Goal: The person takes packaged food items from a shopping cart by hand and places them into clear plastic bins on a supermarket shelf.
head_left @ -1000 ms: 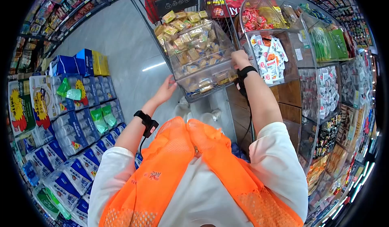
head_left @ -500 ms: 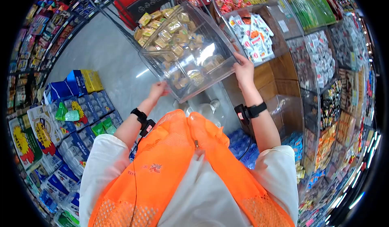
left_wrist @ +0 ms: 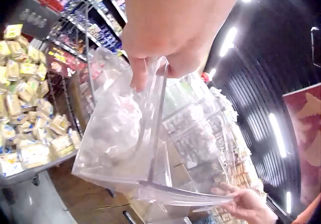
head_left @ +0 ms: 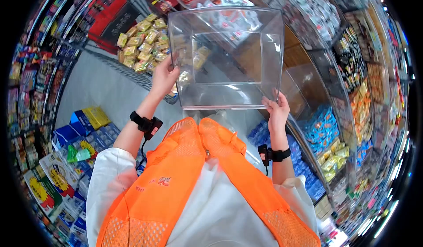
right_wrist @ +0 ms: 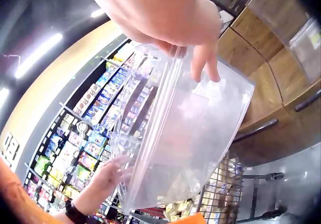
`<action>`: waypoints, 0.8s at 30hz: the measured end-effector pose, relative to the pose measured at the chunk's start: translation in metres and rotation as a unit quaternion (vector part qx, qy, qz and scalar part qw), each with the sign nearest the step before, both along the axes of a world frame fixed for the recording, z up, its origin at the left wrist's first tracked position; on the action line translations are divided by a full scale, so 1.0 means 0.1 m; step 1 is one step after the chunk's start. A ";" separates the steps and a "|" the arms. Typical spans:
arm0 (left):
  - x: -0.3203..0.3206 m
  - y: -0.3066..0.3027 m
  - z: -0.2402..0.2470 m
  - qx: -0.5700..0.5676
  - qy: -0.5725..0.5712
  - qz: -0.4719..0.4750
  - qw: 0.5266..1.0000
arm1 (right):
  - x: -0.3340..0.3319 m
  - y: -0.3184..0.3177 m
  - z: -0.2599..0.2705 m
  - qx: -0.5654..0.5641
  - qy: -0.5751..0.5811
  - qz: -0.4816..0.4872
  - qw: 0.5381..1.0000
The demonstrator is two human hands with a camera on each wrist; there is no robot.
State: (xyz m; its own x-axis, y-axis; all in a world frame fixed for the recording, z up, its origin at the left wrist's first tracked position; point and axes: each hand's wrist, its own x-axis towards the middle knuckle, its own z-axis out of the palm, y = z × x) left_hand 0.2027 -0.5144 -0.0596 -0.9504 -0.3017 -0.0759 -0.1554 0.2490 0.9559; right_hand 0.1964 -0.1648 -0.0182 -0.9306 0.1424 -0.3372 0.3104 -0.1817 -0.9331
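A transparent plastic bin is held up between both hands in front of the body, its bare inside showing. My left hand grips the bin's left rim; in the left wrist view its fingers curl over that edge. The right hand pinches the near right corner, thumb and fingers on either side of the wall in the right wrist view. Beyond the left hand, a pile of small yellow-wrapped packets lies in a wire shopping cart. Part of the pile shows through the bin's left side.
To the right stand wooden display shelves with transparent bins of wrapped snacks, including white packets and blue packets. Stacked paper packs sit at lower left. A red and black seat panel is on the cart.
The bin has swung right and away from the packet pile, which now lies uncovered in the cart. My left hand has risen along its side, and the right hand has come lower and nearer.
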 end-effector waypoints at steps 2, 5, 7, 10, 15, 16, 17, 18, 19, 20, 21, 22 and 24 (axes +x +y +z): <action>-0.15 0.27 0.32 -0.056 -0.027 -0.032 0.998 | 0.17 0.29 -0.04 -0.004 -0.013 -0.041 0.999; -0.40 0.71 0.64 -0.177 0.050 -0.098 0.978 | 0.39 0.67 -0.10 0.008 -0.060 -0.025 0.998; -0.58 0.96 0.78 -0.193 0.035 -0.147 0.969 | 0.50 0.83 -0.17 -0.010 -0.064 -0.046 0.997; -0.82 1.25 0.83 -0.247 0.019 -0.199 0.948 | 0.57 1.04 -0.24 -0.036 -0.076 -0.056 0.995; -1.12 1.62 0.92 -0.268 0.069 -0.234 0.932 | 0.60 1.22 -0.43 -0.069 -0.073 -0.077 0.992; -1.18 1.65 0.92 -0.249 0.088 -0.245 0.933 | 0.61 1.22 -0.46 -0.051 -0.074 -0.070 0.993; -1.26 1.67 0.94 -0.271 0.056 -0.260 0.925 | 0.62 1.20 -0.49 -0.058 -0.071 -0.079 0.993; -1.36 1.66 0.89 -0.277 0.059 -0.269 0.921 | 0.64 1.14 -0.47 -0.059 -0.065 -0.093 0.992; -1.46 1.63 0.78 -0.270 0.085 -0.282 0.917 | 0.65 1.09 -0.46 -0.059 -0.060 -0.107 0.991; -1.57 1.59 0.69 -0.261 0.111 -0.295 0.912 | 0.65 1.06 -0.47 -0.065 -0.059 -0.117 0.989; -1.56 1.69 0.91 -0.267 0.042 -0.318 0.909 | 0.65 1.02 -0.49 -0.076 -0.056 -0.129 0.987; -1.61 1.72 0.91 -0.270 0.042 -0.328 0.904 | 0.68 0.96 -0.50 -0.087 -0.056 -0.142 0.984; -1.77 1.73 0.93 -0.206 0.104 -0.369 0.900 | 0.66 0.82 -0.42 -0.077 -0.057 -0.168 0.981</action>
